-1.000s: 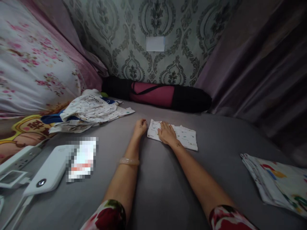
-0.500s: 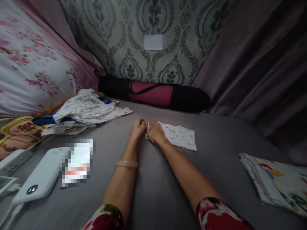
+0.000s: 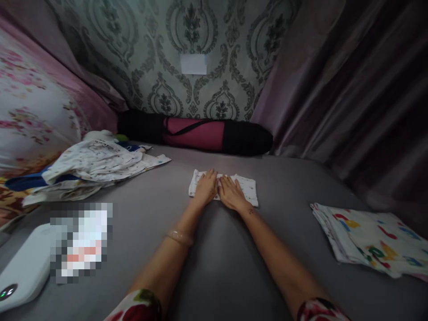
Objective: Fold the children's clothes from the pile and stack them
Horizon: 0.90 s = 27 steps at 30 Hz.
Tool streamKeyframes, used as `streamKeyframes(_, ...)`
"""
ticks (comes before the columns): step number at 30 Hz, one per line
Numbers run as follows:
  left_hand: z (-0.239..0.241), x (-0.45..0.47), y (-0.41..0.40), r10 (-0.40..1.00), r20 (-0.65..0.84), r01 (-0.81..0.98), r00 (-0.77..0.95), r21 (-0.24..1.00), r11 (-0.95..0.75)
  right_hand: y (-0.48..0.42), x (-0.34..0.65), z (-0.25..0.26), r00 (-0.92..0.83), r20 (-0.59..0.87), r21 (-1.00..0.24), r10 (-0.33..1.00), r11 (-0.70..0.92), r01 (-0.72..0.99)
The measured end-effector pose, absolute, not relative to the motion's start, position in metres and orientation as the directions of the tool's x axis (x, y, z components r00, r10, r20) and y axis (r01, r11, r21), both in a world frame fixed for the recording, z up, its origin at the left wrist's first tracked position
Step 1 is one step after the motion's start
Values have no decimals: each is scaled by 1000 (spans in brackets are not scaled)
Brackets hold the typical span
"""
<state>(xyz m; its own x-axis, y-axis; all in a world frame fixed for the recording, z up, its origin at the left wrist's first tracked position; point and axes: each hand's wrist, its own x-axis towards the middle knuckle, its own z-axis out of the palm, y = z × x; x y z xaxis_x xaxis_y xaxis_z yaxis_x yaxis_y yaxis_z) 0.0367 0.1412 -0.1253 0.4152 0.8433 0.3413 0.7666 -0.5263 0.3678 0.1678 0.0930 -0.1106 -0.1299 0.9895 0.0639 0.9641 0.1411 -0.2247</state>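
Observation:
A small white printed cloth [image 3: 247, 189], folded into a rectangle, lies on the grey bed sheet [image 3: 220, 258] in front of me. My left hand [image 3: 205, 189] rests flat on its left half, fingers stretched out. Beside it, my right hand [image 3: 230, 194] lies flat on the middle of the cloth, fingers spread. Both hands press down on the cloth and touch each other at the thumbs. A pale bangle [image 3: 180, 236] sits on my left wrist.
A heap of white and blue clothes [image 3: 90, 165] lies at the left. A folded colourful printed cloth [image 3: 364, 236] lies at the right. A rolled black and pink mat bag [image 3: 197, 133] lies along the patterned wall. A white power bank [image 3: 23, 267] is at the lower left. Curtains hang at the right.
My left hand has moved from the sheet onto the cloth's left half. The cloth looks narrower, folded over. My right hand shifted slightly right. The view has swung, so things appear further left.

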Motion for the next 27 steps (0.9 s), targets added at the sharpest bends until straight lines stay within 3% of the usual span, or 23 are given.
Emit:
streamKeyframes(6, -132, 42, 135, 879, 151, 849, 453, 229, -476, 94, 173, -114, -140, 57, -300, 988, 151, 942)
streamKeyframes(11, -130, 38, 137, 900, 239, 901, 365, 153, -406, 92, 193, -108, 5, 99, -298, 995, 25, 954)
streamKeyframes(16, -134, 35, 141, 940, 158, 922, 303, 200, -331, 90, 204, -118, 50, 100, -242, 994, -24, 970)
streamKeyframes(23, -134, 21, 157, 946, 161, 916, 283, 249, -316, 96, 216, -121, 99, 105, -238, 990, -72, 969)
streamKeyframes(27, -136, 14, 166, 952, 108, 919, 286, 250, -305, 100, 224, -122, 116, 46, -237, 992, -102, 966)
